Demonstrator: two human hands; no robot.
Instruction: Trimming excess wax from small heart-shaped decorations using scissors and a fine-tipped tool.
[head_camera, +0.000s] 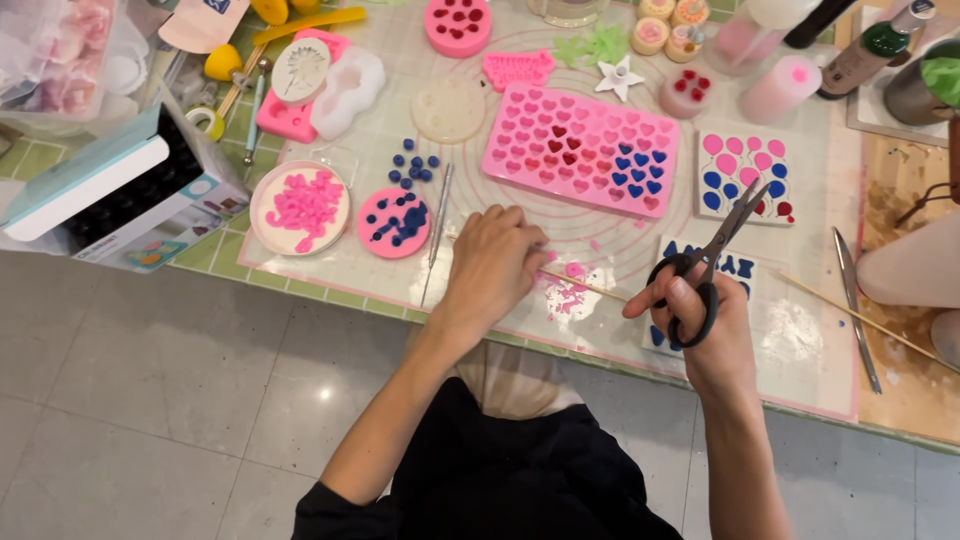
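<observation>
My right hand (700, 325) holds black-handled scissors (712, 250), blades slightly apart and pointing up toward a white mould of pink and blue balloon shapes (745, 175). My left hand (495, 265) rests knuckles-up on the clear work mat (600, 230), fingers pinching the end of a thin wooden skewer (585, 285). Small pink scraps (570, 290) lie on the mat between my hands. A large pink heart mould (580, 150) sits just beyond my left hand.
A dish of pink pieces (300, 207), a pink dish of blue pieces (394, 222), loose blue balls (413, 165) and a metal tool (438, 215) lie left. Another skewer (860, 320) and a metal blade (855, 300) lie right. A box (120, 190) overhangs the table's left edge.
</observation>
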